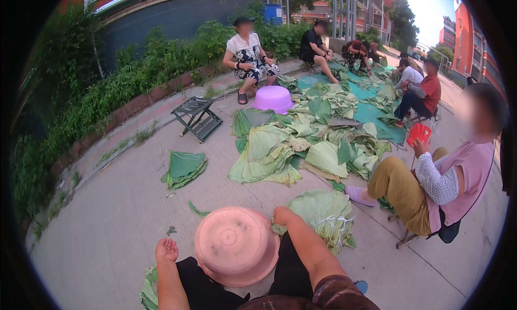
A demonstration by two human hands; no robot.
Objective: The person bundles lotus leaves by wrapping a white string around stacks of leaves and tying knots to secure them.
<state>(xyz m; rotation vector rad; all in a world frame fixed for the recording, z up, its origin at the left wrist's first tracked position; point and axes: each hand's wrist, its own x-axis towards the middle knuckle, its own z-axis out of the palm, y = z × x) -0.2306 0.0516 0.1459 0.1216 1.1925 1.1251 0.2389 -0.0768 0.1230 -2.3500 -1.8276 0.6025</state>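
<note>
An upturned pink plastic basin (231,242) sits between my knees, its round base facing up. To its left is my left hand (167,249), palm up with the fingers curled together; what they pinch, if anything, is too small to name. A dark leaf scrap (171,231) shows just beyond its fingertips. My right hand (281,216) is closed at the basin's far right side, and its fingers are mostly hidden. Green leaf shows right beside it. A bundle of large pale green leaves (326,216), tied with white string, lies to the right of that hand.
A big heap of broad leaves (291,143) spreads ahead over a green sheet (377,110). A folded leaf stack (184,169), a folding stool (197,117) and a purple basin (273,99) stand further left. Several people sit around; the nearest person (447,180) is at right, by a red basket (419,134).
</note>
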